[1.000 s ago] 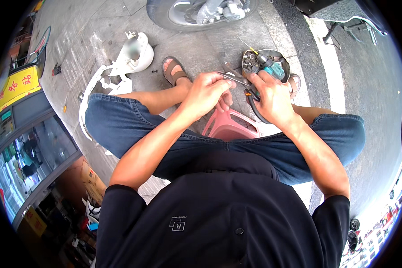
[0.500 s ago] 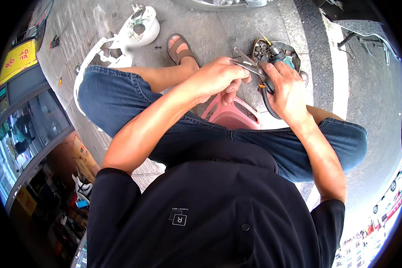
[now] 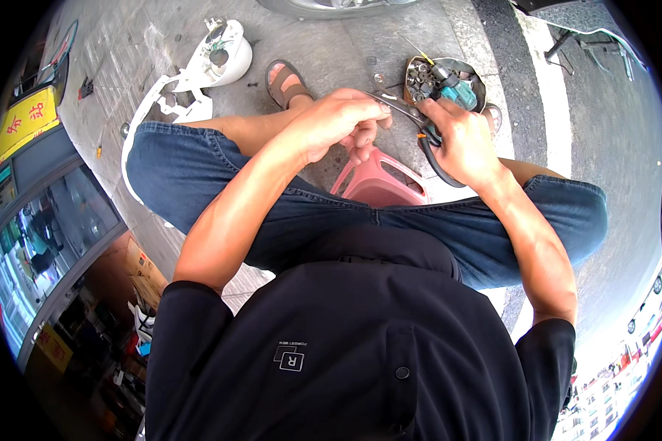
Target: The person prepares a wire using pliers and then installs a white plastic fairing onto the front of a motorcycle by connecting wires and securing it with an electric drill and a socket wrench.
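My right hand (image 3: 460,143) is closed on a black-handled tool (image 3: 438,165) with an orange mark, like pliers or cutters. My left hand (image 3: 335,125) pinches a thin grey metal piece (image 3: 395,103) that meets the tool's head; where one ends and the other begins is unclear. Some of the left fingers curl beneath, above the pink plastic stool (image 3: 375,184) between my legs. Just beyond the right hand, an open container (image 3: 479,84) holds several metal sockets (image 3: 419,77), a teal power drill (image 3: 456,92) and a yellow-handled screwdriver (image 3: 423,54).
White plastic panels (image 3: 232,59) lie on the paving left of my sandalled foot (image 3: 287,84). A wheel (image 3: 331,7) stands at the top edge, beside a dark stand (image 3: 559,45). At left are a glass shopfront (image 3: 40,272) and a yellow sign (image 3: 18,128); a road runs along the right.
Both hands appear higher in the picture, as do the surroundings, so the camera has shifted slightly. The grip on the tool and metal piece looks much the same.
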